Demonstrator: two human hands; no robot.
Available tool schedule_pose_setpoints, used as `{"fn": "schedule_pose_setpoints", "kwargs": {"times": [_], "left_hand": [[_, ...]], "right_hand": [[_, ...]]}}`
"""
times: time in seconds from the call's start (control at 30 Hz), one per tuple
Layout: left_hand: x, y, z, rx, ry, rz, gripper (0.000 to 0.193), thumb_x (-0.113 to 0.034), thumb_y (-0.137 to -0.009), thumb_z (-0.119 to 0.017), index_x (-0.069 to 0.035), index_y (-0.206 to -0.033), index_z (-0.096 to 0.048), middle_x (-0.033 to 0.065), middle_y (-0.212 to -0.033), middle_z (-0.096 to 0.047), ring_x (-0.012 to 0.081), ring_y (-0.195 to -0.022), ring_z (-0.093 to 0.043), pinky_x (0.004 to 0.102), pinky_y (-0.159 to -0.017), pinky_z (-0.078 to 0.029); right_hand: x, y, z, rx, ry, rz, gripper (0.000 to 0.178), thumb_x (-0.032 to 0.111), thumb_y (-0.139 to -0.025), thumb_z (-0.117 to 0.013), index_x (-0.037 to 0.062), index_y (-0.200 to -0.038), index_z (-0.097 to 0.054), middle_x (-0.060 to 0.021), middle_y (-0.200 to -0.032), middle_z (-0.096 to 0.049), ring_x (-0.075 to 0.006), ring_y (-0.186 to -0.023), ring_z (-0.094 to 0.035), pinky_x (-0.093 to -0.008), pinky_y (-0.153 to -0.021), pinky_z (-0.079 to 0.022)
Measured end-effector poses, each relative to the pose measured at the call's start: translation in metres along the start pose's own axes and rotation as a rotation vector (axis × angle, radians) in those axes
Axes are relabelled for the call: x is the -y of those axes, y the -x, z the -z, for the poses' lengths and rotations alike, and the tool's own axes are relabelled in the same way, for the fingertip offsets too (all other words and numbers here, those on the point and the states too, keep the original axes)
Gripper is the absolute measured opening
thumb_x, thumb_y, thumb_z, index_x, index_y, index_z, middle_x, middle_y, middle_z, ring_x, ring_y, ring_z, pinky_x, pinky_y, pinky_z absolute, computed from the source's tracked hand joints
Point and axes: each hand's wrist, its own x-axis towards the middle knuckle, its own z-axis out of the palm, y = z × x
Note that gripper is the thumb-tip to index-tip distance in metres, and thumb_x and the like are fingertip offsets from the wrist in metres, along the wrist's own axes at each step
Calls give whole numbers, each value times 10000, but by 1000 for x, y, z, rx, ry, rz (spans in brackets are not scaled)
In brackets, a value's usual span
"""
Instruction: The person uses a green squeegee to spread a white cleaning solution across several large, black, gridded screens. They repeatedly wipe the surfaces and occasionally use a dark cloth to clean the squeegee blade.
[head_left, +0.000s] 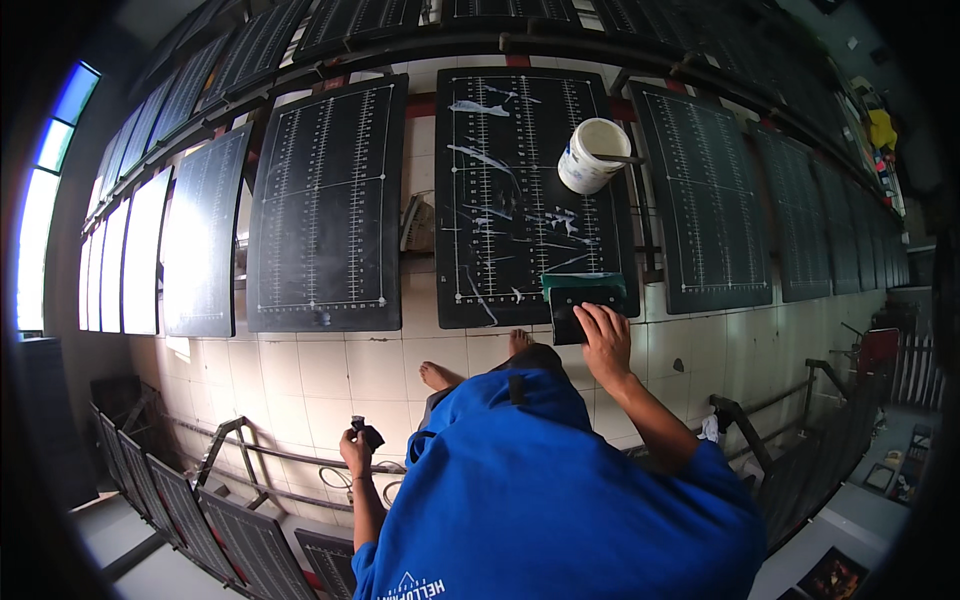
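In front of me lies a black board printed with white scale lines, with whitish smears and scraps on its surface. My right hand is closed on the black handle of a squeegee. The squeegee's green edge meets the board's near right corner. A white tub stands on the board's right half, with a dark stick or handle across its mouth. Off to the left, my left hand holds a bunched dark cloth away from the board.
Similar black boards flank this one, a left one and a right one, on a long rack with more rows behind. Light floor tiles lie under my bare feet. Behind me are low metal rails and loose cables.
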Motion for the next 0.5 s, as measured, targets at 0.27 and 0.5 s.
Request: {"fn": "schedule_pose_setpoints", "kwargs": {"times": [0.27, 0.5], "left_hand": [[64, -83, 29, 30, 176, 37, 206, -110, -888, -630, 62, -990, -678, 135, -873, -712, 182, -737, -670, 318, -629, -510], [80, -112, 41, 123, 147, 107, 330, -185, -857, -689, 73, -1062, -673, 199, -974, -715, 282, -892, -681, 376, -823, -516]], "right_hand": [[29, 2, 24, 147, -29, -90, 662, 88, -756, -755, 92, -1382, -537, -89, -1401, -529, -293, -1320, -464, -425, -1108, -371], [199, -83, 100, 75, -1383, -92, 815, 559, -920, -624, 2, -1468, -391, -200, -1410, -489, -316, -1157, -612, -455, -1032, -447]]}}
